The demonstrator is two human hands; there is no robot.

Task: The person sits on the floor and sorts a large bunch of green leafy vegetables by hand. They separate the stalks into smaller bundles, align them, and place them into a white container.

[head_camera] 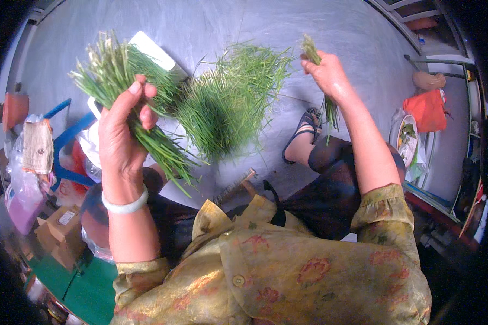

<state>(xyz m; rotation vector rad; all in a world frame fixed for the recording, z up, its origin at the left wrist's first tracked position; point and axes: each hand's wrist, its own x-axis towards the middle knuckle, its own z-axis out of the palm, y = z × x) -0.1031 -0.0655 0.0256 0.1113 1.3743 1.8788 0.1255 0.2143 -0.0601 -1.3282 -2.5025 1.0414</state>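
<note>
My left hand (126, 118), with a pale bangle (125, 204) at the wrist, grips a thick bunch of long green stalks, likely chives (110, 69), pale cut ends up and green tips hanging down to the right. At the upper right, my right hand (325, 73) is closed around a smaller bunch (310, 46), its green leaves hanging below the fist. Between the hands, a dense pile of the same greens (211, 113) lies on the grey floor (244, 20), with loose blades (264, 69) spread to its right. More stalks lie against a white container (152, 48), partly hidden behind the left bunch.
A sandaled foot (303, 136) rests right of the pile. At left are blue tubing (79, 130), plastic bags (28, 195) and a cardboard box (61, 231). At right, a bowl with leafy scraps (406, 138) sits beside a red bag (426, 110). A brush-like tool (234, 187) lies near my lap.
</note>
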